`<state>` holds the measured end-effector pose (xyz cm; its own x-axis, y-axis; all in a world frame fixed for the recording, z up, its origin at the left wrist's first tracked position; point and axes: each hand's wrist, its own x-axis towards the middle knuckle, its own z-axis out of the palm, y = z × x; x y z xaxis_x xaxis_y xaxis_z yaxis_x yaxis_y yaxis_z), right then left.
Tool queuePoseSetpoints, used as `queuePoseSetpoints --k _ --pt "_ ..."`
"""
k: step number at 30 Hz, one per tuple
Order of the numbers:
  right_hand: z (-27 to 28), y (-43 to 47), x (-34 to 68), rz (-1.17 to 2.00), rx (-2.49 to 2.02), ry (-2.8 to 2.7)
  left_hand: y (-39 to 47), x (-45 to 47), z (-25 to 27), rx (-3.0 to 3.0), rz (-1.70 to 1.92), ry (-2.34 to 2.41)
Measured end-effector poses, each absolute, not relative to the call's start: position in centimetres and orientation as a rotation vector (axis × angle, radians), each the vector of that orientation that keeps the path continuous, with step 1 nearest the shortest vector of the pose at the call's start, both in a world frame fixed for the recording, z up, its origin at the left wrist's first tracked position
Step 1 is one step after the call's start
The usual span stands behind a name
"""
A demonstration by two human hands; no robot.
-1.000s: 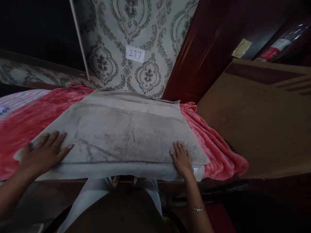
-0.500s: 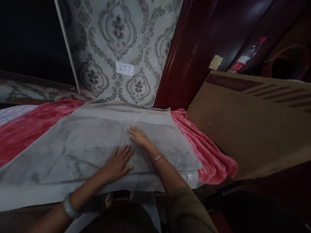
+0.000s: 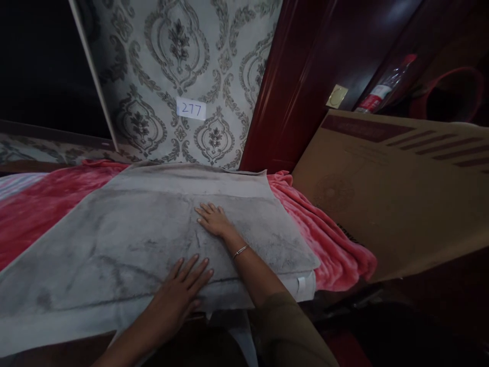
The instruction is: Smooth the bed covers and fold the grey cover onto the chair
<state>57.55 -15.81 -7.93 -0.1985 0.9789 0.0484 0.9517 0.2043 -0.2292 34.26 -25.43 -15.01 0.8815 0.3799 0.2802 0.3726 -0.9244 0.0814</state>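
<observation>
A grey plush towel (image 3: pixel 126 219), folded over in layers, lies spread across the surface in front of me. My right hand (image 3: pixel 214 219) rests on its middle, palm down, fingers spread. Nearer to me, my left hand (image 3: pixel 183 285) lies at the towel's front edge, its fingers also apart and holding nothing. Dark streaks show in the towel's pile, and a small white tag (image 3: pixel 301 283) sits at its front right corner. A pink-red blanket (image 3: pixel 321 239) shows from under the towel on the right and on the left.
A large cardboard box (image 3: pixel 401 193) stands at the right, with a red-capped plastic bottle (image 3: pixel 382 92) behind it. Patterned wallpaper with a paper label (image 3: pixel 191 108) reading 277 and a dark red door frame (image 3: pixel 267 102) rise behind. A dark screen (image 3: pixel 46 71) is at upper left.
My left hand has moved back toward me, to the towel's front edge. My right hand has shifted slightly left, and its fingers are spread wider. The view has shifted slightly.
</observation>
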Motion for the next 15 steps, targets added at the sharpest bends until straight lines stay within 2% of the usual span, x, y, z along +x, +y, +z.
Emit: queuePoseSetpoints --k 5,9,12,15 --pt "-7.9 -16.2 57.0 0.223 -1.860 -2.275 -25.8 32.3 -12.3 2.647 0.375 0.480" --pt "-8.0 -17.8 56.2 0.256 -1.857 -2.299 -22.1 32.6 -7.0 2.243 0.499 0.746" --pt "-8.1 -20.7 55.6 0.217 -1.734 -2.381 -17.2 35.0 -4.4 2.313 0.627 0.830" --pt "-8.3 -24.6 54.8 0.202 -1.604 -2.477 -12.5 38.5 -4.1 2.601 0.393 0.860"
